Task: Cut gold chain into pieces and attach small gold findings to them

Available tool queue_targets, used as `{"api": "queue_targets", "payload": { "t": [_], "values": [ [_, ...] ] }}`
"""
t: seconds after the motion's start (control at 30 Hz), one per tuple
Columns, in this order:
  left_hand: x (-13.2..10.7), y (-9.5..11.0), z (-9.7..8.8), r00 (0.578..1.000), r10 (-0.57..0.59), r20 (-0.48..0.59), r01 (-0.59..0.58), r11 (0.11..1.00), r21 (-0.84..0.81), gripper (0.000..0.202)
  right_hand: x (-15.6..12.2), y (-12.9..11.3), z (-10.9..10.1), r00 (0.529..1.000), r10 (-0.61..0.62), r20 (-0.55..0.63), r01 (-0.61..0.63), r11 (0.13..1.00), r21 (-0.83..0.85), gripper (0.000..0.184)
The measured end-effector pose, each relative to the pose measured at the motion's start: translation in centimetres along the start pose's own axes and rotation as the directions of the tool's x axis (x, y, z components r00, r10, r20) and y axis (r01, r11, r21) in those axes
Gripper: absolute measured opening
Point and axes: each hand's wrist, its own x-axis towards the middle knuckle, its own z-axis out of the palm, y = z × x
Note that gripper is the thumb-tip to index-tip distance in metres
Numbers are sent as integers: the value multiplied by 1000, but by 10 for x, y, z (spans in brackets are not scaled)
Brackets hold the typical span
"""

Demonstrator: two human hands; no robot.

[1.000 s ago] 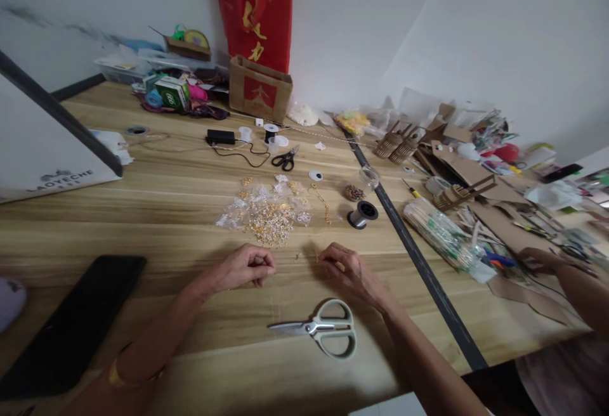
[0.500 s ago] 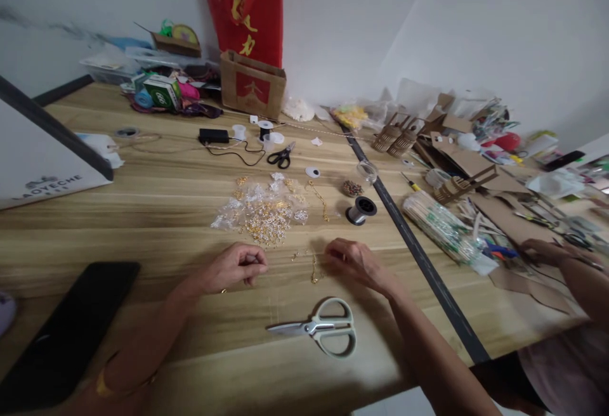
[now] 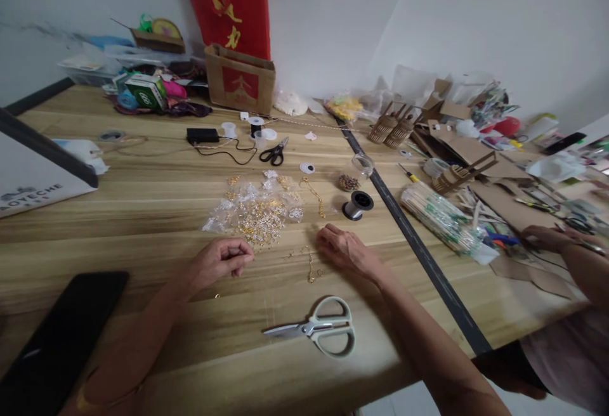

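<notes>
My left hand (image 3: pixel 219 260) rests on the wooden table (image 3: pixel 143 226) with its fingers curled in a pinch; what they hold is too small to make out. My right hand (image 3: pixel 346 250) lies knuckles up, fingers bent and close together, just right of a short gold chain (image 3: pixel 311 267) on the wood. A heap of small gold and silver beads in clear bags (image 3: pixel 257 210) lies just beyond both hands. Pale green-handled scissors (image 3: pixel 318 327) lie shut nearer to me. A spool of wire (image 3: pixel 356 204) stands beyond my right hand.
A black phone (image 3: pixel 52 340) lies at the near left. Black scissors (image 3: pixel 273 151), small spools and a black box (image 3: pixel 202 136) sit further back. A red bag (image 3: pixel 228 4) and brown bag (image 3: pixel 239 80) stand by the wall. Another person's hand (image 3: pixel 552 238) works among cardboard pieces at right.
My hands have drawn apart and my right hand has moved off, leaving the gold chain lying bare on the table. The view has shifted right and down.
</notes>
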Motion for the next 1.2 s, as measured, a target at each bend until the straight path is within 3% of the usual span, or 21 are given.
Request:
{"api": "queue_targets", "payload": {
  "t": [0.13,0.23,0.47,0.63,0.83,1.1,1.2],
  "values": [
    [2,-2,3,999,6,-37,-6,1000,-6,24,-14,-8,-14,987,-108,115,91,986,137,5],
    [3,-3,6,1000,11,-29,-11,1000,3,24,-19,-16,-18,969,-161,188,136,981,140,4],
    [5,-5,15,1000,-1,20,1,1000,23,24,-21,-16,-10,966,-119,228,109,992,57,3],
    [4,-3,18,1000,-10,30,8,999,43,23,-24,12,-10,967,-5,254,-2,1000,28,3],
    [2,1,18,999,-18,49,16,998,55,25,-25,44,-25,940,175,293,-188,982,18,5],
    [1,2,16,999,3,51,-7,997,75,27,-36,66,-35,918,278,284,-279,960,-40,5],
    [2,-2,16,999,14,35,-17,997,75,27,-37,66,-36,924,315,215,-305,949,-78,4]
  ]
}}
